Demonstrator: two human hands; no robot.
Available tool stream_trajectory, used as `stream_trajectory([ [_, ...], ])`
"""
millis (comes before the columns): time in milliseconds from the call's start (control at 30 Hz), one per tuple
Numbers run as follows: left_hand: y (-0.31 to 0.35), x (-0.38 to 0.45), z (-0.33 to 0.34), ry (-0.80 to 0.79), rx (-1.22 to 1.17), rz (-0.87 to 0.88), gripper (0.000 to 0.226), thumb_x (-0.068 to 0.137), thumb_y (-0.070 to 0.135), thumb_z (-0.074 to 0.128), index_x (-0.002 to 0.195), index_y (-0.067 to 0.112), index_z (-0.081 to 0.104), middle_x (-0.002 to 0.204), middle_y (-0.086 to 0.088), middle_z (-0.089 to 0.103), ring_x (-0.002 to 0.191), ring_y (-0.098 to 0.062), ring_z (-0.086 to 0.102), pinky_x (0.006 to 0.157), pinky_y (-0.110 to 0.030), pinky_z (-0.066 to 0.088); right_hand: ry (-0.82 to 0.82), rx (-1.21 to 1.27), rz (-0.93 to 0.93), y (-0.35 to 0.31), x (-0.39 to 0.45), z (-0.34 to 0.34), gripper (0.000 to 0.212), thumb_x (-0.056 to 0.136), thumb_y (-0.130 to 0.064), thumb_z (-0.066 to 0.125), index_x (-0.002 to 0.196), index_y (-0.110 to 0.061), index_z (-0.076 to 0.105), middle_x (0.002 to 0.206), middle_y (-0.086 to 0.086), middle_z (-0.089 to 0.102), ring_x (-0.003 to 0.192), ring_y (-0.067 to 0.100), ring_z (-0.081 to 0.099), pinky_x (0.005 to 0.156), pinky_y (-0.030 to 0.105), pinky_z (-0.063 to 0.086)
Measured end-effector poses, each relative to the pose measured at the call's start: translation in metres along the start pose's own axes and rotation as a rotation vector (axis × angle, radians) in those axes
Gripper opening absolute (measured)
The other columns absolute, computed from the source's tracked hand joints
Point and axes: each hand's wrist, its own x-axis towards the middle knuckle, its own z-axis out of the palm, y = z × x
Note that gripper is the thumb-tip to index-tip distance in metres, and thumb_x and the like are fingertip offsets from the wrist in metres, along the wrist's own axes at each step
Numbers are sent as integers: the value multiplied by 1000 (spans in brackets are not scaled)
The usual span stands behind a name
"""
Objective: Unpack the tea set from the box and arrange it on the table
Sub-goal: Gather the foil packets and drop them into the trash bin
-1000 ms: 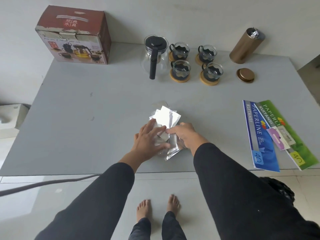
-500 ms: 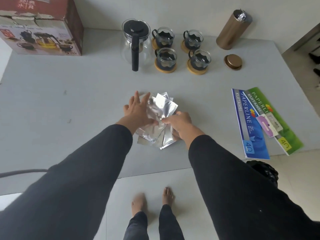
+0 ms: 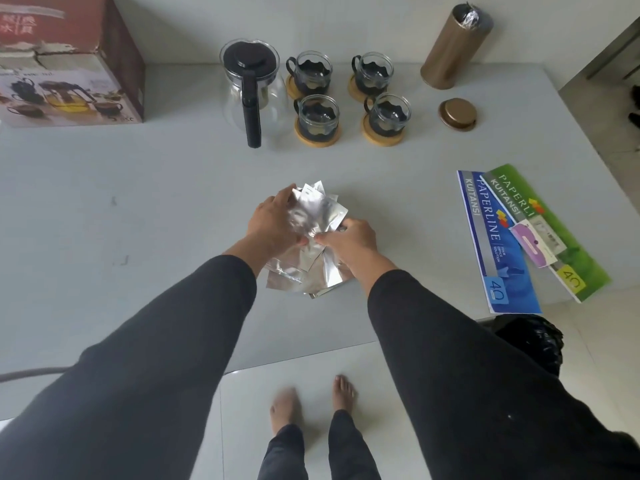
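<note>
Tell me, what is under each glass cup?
Each glass cup stands on a round wooden coaster. Only the coaster rims show; their middles are covered by the cups.

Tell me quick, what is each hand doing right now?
Left hand: fingers curled over the silver foil packets, gripping them.
Right hand: pinching the same foil packets at their middle.

A pale grey table (image 3: 138, 209) fills most of the view, its far edge against a plain off-white wall (image 3: 346, 19). Below its near edge lies a floor (image 3: 311, 382) of large glossy light tiles, with soft daylight reflected on them. A black bag (image 3: 530, 341) sits on the floor by the table's right corner. A dark cable (image 3: 31, 375) runs at the left
</note>
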Motion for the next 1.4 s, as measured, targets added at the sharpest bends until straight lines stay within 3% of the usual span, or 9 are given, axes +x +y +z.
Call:
stream_trajectory([
  [133, 10, -2, 5, -8, -51, 31, 80, 75, 24, 79, 141, 22, 33, 125, -3, 54, 112, -24, 54, 82, -23, 38, -21, 54, 33, 9, -3, -11, 25, 73, -26, 78, 68, -18, 55, 65, -8, 53, 71, 17, 56, 62, 24, 42],
  [300, 49, -8, 11, -72, -82, 102, 80, 79, 19, 76, 145, 17, 31, 130, -7, 54, 117, -26, 52, 86, -23, 36, 19, 202, 98, 26, -16, -44, 39, 74, -23, 79, 58, -18, 44, 59, -5, 48, 57, 12, 48, 54, 21, 37],
  [567, 172, -25, 21, -91, -34, 292, 71, 82, 20, 73, 142, 17, 34, 127, -10, 57, 114, -29, 55, 81, -25, 38, 211, 345, 95, 49, -44, -146, 25, 76, -24, 78, 76, -12, 57, 73, 0, 56, 71, 16, 55, 62, 24, 43],
  [767, 291, -52, 49, -98, -31, 463, 68, 83, 17, 71, 141, 17, 36, 125, -11, 59, 112, -29, 56, 79, -23, 37, 355, 405, 78, 89, -70, -254, 39, 72, -30, 80, 94, -5, 59, 84, 3, 59, 74, 17, 56, 61, 24, 42],
  [867, 355, -75, 87, -98, -90, 530, 64, 85, 13, 68, 141, 18, 37, 127, -7, 58, 105, -21, 57, 76, -17, 37, 435, 420, 79, 130, -88, -315, 31, 73, -28, 80, 84, -11, 56, 73, 0, 57, 65, 14, 54, 55, 22, 40],
  [967, 411, -103, 141, -126, -189, 562, 56, 89, 5, 62, 140, 13, 39, 124, -6, 59, 77, -6, 55, 63, -4, 40, 484, 385, 100, 185, -105, -369, 29, 74, -26, 79, 73, -13, 54, 70, -1, 55, 65, 14, 54, 62, 24, 41],
  [1067, 446, -126, 212, -185, -173, 519, 50, 90, 9, 60, 136, 13, 42, 127, -6, 57, 92, -21, 59, 75, -21, 47, 509, 383, 140, 255, -117, -403, 24, 76, -20, 77, 71, -17, 54, 70, 0, 56, 66, 15, 55, 68, 28, 45],
  [1167, 465, -141, 281, -257, -233, 422, 43, 87, 8, 62, 128, 10, 49, 108, -4, 62, 82, -17, 49, 55, -11, 34, 505, 374, 226, 321, -126, -419, 24, 75, -19, 77, 71, -9, 56, 69, 6, 56, 64, 20, 54, 64, 31, 45],
  [1400, 488, -138, 408, -381, -115, 351, 28, 93, 19, 55, 120, 11, 56, 98, -7, 60, 89, -27, 59, 65, -25, 41, 505, 332, 385, 446, -104, -433, 18, 81, -23, 71, 73, -9, 63, 68, -1, 57, 73, 18, 55, 70, 25, 43],
])
